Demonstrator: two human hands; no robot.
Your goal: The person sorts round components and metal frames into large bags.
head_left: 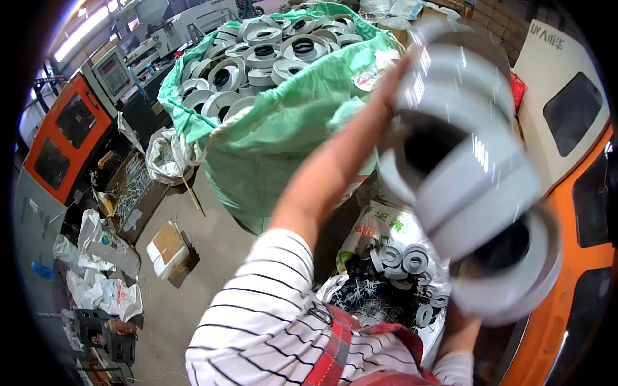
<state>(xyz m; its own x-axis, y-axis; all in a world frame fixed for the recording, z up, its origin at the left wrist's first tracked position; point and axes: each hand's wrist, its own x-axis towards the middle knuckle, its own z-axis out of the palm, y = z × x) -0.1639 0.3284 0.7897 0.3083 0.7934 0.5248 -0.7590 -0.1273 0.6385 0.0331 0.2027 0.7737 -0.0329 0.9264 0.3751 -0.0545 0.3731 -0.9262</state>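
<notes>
A tall stack of light grey plastic flanged rings (479,193) with black openings fills the right side, tilted and smeared by motion. Its upper end is gripped by my left hand (398,80), on an arm stretched out across the front of me; the fingers are partly hidden behind the rings. Low down, my right hand (465,316) holds the stack's bottom end, and most of that hand is covered by the lowest ring. Beyond my left forearm stands a big green woven bulk bag (270,154), heaped with similar grey rings (264,55).
Below the stack, an open white sack (380,225) holds small grey rings, black pieces and thin plastic scraps. Orange machine panels (560,289) rise close on the right. At left are a carton (168,251), plastic bags (106,248), a scrap-filled tray (132,193) and another orange machine (67,138).
</notes>
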